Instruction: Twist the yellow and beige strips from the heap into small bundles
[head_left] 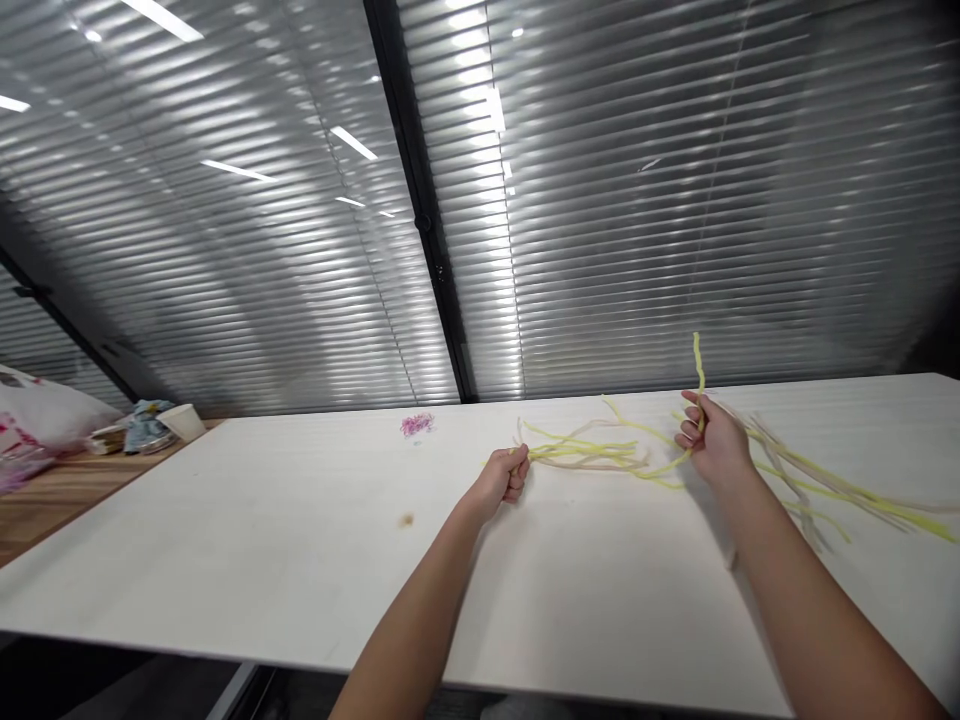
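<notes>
My left hand (505, 474) is closed in a pinch on one end of a bundle of yellow and pale beige yarn strands (592, 455), just above the white table. The strands fan out to the right of my fingers. My right hand (709, 435) pinches a single yellow strand (699, 362), whose free end sticks up above my fingers. Below that hand the strand curves back left toward the bundle. More yellow and beige strands (847, 482) stretch away on the tabletop, beyond my right wrist, which partly hides them.
The white table (247, 540) carries a small pile of pink shreds (417, 425) and a brown stain (406, 520). At the far left, a wooden surface (45, 505) holds a plastic bag (56, 415), a blue cloth (146, 425) and a paper cup (184, 422). Blinds (637, 250) rise behind.
</notes>
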